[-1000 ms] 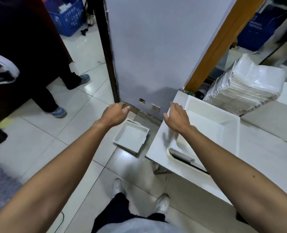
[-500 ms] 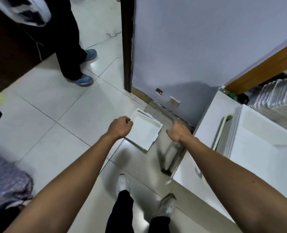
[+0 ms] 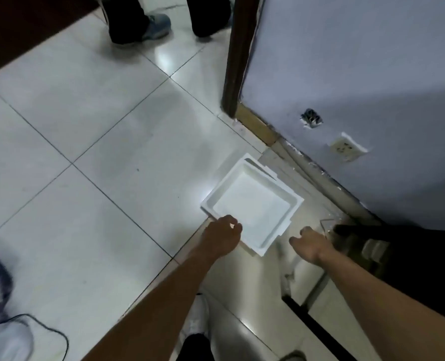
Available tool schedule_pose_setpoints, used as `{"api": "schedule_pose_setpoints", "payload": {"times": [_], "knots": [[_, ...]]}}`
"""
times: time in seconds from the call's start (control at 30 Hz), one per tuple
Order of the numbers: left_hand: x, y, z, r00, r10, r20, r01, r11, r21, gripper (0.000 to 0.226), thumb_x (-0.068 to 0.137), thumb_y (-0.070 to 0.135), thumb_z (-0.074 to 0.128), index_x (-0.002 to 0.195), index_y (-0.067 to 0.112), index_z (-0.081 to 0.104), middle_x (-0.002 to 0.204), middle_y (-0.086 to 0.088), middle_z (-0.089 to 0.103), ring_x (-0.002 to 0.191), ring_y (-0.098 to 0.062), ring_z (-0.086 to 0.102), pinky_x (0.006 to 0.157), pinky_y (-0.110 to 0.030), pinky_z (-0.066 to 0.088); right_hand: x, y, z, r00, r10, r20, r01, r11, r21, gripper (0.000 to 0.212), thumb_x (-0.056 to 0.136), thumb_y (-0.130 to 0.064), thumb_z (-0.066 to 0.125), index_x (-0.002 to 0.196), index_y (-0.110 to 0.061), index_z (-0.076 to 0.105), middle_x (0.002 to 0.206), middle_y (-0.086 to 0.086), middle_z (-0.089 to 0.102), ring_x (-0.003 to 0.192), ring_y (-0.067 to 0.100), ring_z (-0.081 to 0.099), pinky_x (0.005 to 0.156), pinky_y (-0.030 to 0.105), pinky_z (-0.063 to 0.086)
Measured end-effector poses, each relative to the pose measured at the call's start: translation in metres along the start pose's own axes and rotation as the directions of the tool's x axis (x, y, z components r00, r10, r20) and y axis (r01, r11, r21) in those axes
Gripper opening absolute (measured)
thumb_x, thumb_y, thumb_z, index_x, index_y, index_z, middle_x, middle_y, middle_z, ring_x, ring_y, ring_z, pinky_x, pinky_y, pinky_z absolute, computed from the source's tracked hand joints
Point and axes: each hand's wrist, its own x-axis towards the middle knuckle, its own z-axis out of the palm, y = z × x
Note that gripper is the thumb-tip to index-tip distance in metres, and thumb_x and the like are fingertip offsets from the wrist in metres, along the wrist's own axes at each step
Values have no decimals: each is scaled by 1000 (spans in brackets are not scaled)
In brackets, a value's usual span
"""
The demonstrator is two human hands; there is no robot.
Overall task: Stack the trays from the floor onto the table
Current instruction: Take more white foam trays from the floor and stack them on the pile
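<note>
A white square foam tray (image 3: 252,201) lies on the tiled floor beside the wall, with another tray's edge (image 3: 261,166) showing under its far side. My left hand (image 3: 221,237) is at the tray's near left corner, fingers curled loosely, touching or almost touching the rim. My right hand (image 3: 311,244) hovers just right of the tray's near right corner, fingers half curled and holding nothing. The table top is out of view.
The lilac wall (image 3: 359,74) with a socket (image 3: 347,149) and a dark door frame (image 3: 235,56) stand behind the tray. A dark table leg and frame (image 3: 398,246) sit at right. Another person's legs and shoes (image 3: 148,24) stand at the top. A cable (image 3: 49,332) lies bottom left.
I have bent down toward the floor. Both hands have dropped to the tray's near corners, and the table top with its trays has left the view.
</note>
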Motion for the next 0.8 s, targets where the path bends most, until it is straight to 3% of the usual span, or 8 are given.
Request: {"api": "schedule_pose_setpoints", "payload": {"times": [0.13, 0.2, 0.3, 0.4, 0.47, 0.6, 0.7, 0.8], "knots": [[57, -26, 55, 998, -65, -2, 65, 991, -115, 40, 101, 33, 45, 136, 17, 55, 132, -7, 63, 121, -27, 59, 93, -29, 43, 72, 3, 30, 999, 44, -16, -43, 998, 53, 67, 102, -41, 44, 154, -2, 28, 156, 17, 39, 139, 35, 42, 104, 35, 37], [81, -42, 84, 992, -120, -43, 114, 985, -127, 40, 99, 33, 47, 135, 19, 54, 133, -7, 64, 122, -29, 58, 96, -31, 43, 111, 10, 44, 996, 65, -55, -58, 992, 114, 63, 100, -40, 45, 148, 0, 37, 150, 21, 45, 131, 36, 48, 98, 36, 40], [109, -60, 117, 970, -224, -95, 204, 961, -186, 48, 98, 31, 50, 142, 11, 45, 137, -13, 60, 127, -33, 55, 101, -35, 41, 162, 22, 60, 983, 125, -135, -79, 950, 301, 49, 95, -39, 49, 121, 2, 57, 119, 20, 62, 103, 36, 59, 81, 34, 44], [135, -75, 137, 946, -310, -93, 289, 938, -191, 59, 100, 33, 50, 146, 1, 32, 144, -20, 53, 132, -37, 51, 105, -39, 40, 199, 29, 72, 968, 174, -179, -59, 855, 515, 40, 91, -42, 55, 99, -3, 61, 100, 17, 62, 89, 34, 62, 80, 41, 50], [151, -85, 146, 935, -339, -101, 313, 926, -209, 57, 100, 36, 51, 142, 0, 37, 142, -20, 54, 131, -37, 52, 105, -38, 40, 215, 29, 77, 963, 197, -182, -46, 790, 611, 37, 89, -41, 58, 90, -5, 64, 98, 16, 66, 84, 33, 62, 84, 45, 55], [178, -95, 151, 936, -339, -94, 297, 905, -306, 55, 88, 44, 54, 126, 4, 62, 122, -14, 70, 119, -31, 63, 103, -36, 47, 231, 20, 79, 954, 231, -191, -30, 708, 706, 30, 92, -25, 59, 110, -1, 65, 103, 15, 67, 84, 32, 66, 84, 46, 61], [191, -100, 153, 926, -366, -92, 303, 866, -397, 66, 69, 51, 51, 115, 5, 65, 104, -13, 76, 100, -29, 73, 94, -39, 56, 231, 12, 73, 949, 265, -170, -57, 675, 736, 31, 93, -15, 56, 120, -1, 61, 109, 17, 66, 95, 35, 69, 79, 48, 62], [192, -102, 152, 924, -364, -118, 276, 847, -454, 64, 65, 49, 56, 108, 3, 66, 102, -13, 76, 92, -30, 75, 90, -40, 59, 217, 8, 63, 951, 288, -116, -99, 636, 765, 27, 95, -13, 56, 120, -3, 60, 98, 13, 65, 89, 32, 68, 69, 44, 61]]}}
